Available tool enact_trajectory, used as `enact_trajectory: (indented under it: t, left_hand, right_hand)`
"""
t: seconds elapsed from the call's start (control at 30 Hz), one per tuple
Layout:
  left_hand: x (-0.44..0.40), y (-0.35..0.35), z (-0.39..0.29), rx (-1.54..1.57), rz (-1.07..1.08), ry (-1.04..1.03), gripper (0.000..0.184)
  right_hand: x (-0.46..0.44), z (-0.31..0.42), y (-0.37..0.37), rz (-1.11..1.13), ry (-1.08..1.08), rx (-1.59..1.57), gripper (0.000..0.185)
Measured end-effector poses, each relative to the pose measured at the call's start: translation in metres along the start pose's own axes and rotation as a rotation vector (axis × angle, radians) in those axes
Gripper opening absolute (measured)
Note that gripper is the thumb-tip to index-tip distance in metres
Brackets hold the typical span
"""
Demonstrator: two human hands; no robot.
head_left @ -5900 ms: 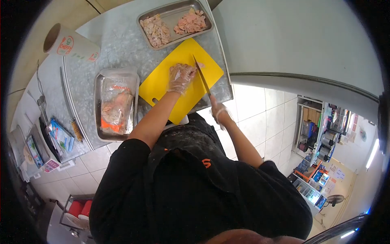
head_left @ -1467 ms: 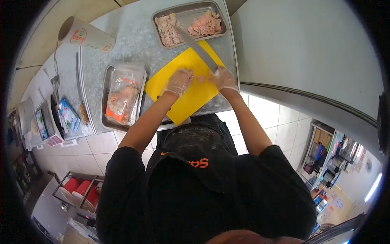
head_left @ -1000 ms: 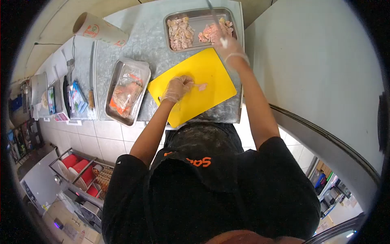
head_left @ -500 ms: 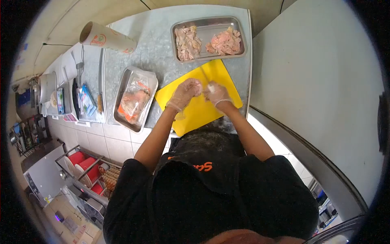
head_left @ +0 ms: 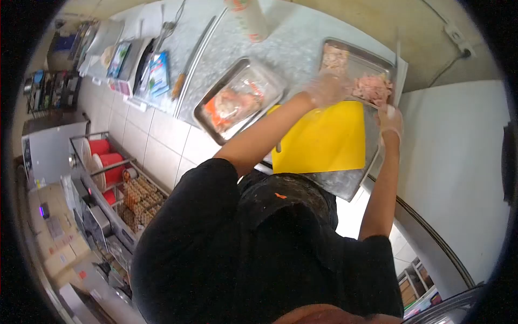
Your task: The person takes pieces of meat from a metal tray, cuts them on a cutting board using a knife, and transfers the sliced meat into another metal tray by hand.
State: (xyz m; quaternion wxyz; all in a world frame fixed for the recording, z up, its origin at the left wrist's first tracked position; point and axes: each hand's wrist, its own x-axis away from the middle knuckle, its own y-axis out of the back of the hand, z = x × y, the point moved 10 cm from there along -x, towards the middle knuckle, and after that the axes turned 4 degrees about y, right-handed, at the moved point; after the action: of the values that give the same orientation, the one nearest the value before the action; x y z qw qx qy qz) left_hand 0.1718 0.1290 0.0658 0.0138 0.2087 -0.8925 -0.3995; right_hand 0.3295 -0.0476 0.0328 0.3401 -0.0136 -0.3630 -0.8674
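Observation:
My right hand, in a clear plastic glove, is closed on a knife with its blade pointing away from me, past the right end of a metal tray. Gloved too, my left hand is smeared by motion at the tray's near left edge. Its fingers and anything in them cannot be made out. Inside the tray lie a pale pile of meat pieces on the left and a pinker pile on the right. A yellow cutting board lies nearer to me, below both hands.
Left of the board, a second metal tray holds bagged meat. A paper roll stands at the back of the metal table. Further left lie a long tool with a wooden handle and a blue packet.
My hands have parted from over the board. The left has reached forward to the tray of meat; the right has moved right with the knife. The whole view has turned.

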Motion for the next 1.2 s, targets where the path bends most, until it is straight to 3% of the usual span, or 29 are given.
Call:
enact_trajectory:
  t: [0.07, 0.1, 0.13, 0.17, 0.2, 0.23, 0.27, 0.33, 0.37, 0.43, 0.47, 0.57, 0.7, 0.77, 0.83, 0.9, 1.0, 1.07, 1.1, 1.17, 1.2]
  left_hand:
    - [0.066, 0.083, 0.006, 0.073, -0.107, -0.010, 0.032]
    - [0.100, 0.095, 0.052, -0.112, -0.078, 0.148, 0.034]
    - [0.138, 0.149, 0.050, -0.066, -0.109, 0.459, 0.038]
    - [0.177, 0.163, 0.098, -0.084, -0.100, 0.459, 0.042]
    - [0.205, 0.185, 0.116, -0.095, -0.034, 0.609, 0.054]
    - [0.231, 0.199, 0.128, -0.107, 0.035, 0.760, 0.068]
    - [0.252, 0.190, 0.145, -0.096, 0.039, 0.758, 0.068]
    - [0.287, 0.175, 0.169, -0.440, -0.093, 0.587, 0.103]
    - [0.283, 0.181, 0.162, -0.427, -0.101, 0.580, 0.103]
    - [0.290, 0.180, 0.171, -0.334, 0.086, 0.957, 0.124]
    - [0.296, 0.175, 0.182, -0.437, 0.016, 0.929, 0.117]
    - [0.301, 0.178, 0.189, -0.366, -0.008, 0.858, 0.107]
    - [0.307, 0.186, 0.201, -0.332, -0.164, 0.732, 0.087]
    - [0.307, 0.174, 0.210, -0.329, -0.129, 0.657, 0.063]
    - [0.305, 0.172, 0.213, -0.345, -0.046, 0.666, 0.057]
    - [0.302, 0.164, 0.218, -0.366, 0.039, 0.666, 0.052]
    - [0.293, 0.154, 0.219, -0.498, 0.119, 0.590, 0.051]
    - [0.293, 0.153, 0.225, -0.322, 0.311, 0.739, 0.062]
    - [0.291, 0.164, 0.212, -0.326, 0.307, 0.731, 0.062]
    - [0.286, 0.194, 0.180, -0.423, 0.131, 0.649, 0.085]
    - [0.284, 0.194, 0.179, -0.417, 0.127, 0.650, 0.085]
  right_hand:
    - [0.038, -0.004, -0.015, -0.008, -0.016, -0.098, 0.020]
    - [0.047, -0.015, -0.030, 0.005, 0.001, -0.080, 0.021]
    - [0.064, -0.010, -0.045, 0.031, 0.012, -0.143, 0.022]
    - [0.081, 0.007, -0.064, 0.054, 0.023, -0.205, 0.023]
    - [0.093, 0.028, -0.083, 0.105, 0.035, -0.182, 0.030]
    - [0.104, 0.050, -0.102, 0.156, 0.046, -0.160, 0.037]
    - [0.114, 0.075, -0.115, 0.153, 0.040, -0.150, 0.037]
    - [0.130, 0.135, -0.133, 0.129, 0.241, 0.289, 0.049]
    - [0.135, 0.141, -0.139, 0.119, 0.243, 0.303, 0.049]
    - [0.151, 0.116, -0.158, 0.136, 0.080, 0.396, 0.058]
    - [0.158, 0.092, -0.161, 0.109, 0.024, 0.446, 0.059]
    - [0.168, 0.023, -0.165, 0.000, 0.017, 0.620, 0.059]
    - [0.166, 0.042, -0.168, -0.003, 0.009, 0.713, 0.056]
    - [0.168, 0.124, -0.163, -0.243, 0.391, 0.681, 0.047]
    - [0.161, 0.179, -0.202, -0.152, 0.616, 0.569, 0.036]
    - [0.157, 0.233, -0.260, 0.222, 0.629, 0.524, 0.029]
    - [0.102, 0.230, -0.324, 0.337, 0.547, 0.380, 0.031]
    - [0.081, 0.209, -0.360, 0.544, 0.410, 0.526, 0.038]
    - [0.088, 0.224, -0.357, 0.534, 0.411, 0.525, 0.038]
    - [0.114, 0.232, -0.369, 0.791, 0.393, 0.718, 0.047]
    - [0.109, 0.218, -0.381, 0.791, 0.392, 0.725, 0.047]
